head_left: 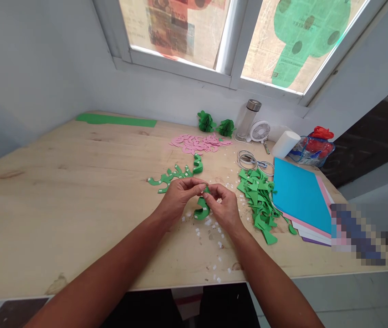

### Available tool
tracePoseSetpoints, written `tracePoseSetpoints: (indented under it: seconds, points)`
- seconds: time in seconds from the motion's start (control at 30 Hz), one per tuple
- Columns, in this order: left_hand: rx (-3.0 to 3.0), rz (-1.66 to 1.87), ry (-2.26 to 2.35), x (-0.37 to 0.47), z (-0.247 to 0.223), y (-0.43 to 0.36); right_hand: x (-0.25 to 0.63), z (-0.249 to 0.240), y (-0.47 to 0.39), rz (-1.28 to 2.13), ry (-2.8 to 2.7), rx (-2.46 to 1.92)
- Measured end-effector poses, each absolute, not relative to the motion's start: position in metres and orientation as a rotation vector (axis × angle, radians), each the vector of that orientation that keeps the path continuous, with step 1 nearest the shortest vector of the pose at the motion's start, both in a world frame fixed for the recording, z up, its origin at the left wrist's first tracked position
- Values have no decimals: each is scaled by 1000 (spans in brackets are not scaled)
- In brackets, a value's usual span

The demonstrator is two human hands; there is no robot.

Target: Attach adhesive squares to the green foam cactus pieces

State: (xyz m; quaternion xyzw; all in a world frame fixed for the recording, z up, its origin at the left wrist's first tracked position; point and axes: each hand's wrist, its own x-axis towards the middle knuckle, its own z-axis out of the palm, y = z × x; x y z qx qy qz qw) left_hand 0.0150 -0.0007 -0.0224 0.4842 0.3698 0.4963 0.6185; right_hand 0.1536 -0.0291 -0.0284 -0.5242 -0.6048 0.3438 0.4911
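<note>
My left hand [184, 193] and my right hand [222, 204] meet above the table, thumbs and fingers closed on a small green paper piece [206, 189], mostly hidden by the fingertips. Just below them lies a curved green paper cutout [201, 210] with a white tab on it. Beyond my left hand a row of green curved cutouts [171, 175] carries small white squares. A thicker stack of green curved cutouts [197, 164] sits at the row's far end. Tiny white paper bits [214, 225] are scattered around my hands.
Pink paper cutouts [199, 143] lie farther back, before two green paper plants [206, 122]. Green scraps [260, 200], scissors [248, 159] and blue paper sheets [301, 193] are to the right. A glass bottle [248, 120], white fan [260, 131] and paper roll [285, 144] stand by the wall.
</note>
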Motion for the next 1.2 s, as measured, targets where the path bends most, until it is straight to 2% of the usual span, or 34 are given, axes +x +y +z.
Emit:
tracePoseSetpoints:
  seconds: [0.47,0.73,1.2]
  points:
    - [878,1167,799,17,-17,-1,154,-33,-27,916,-1425,-1278]
    - [1022,1113,880,18,-21,-1,154,-34,-25,1026,-1333,-1248]
    - [811,1097,764,14,-18,0,153,-34,-26,974,-1436,-1266]
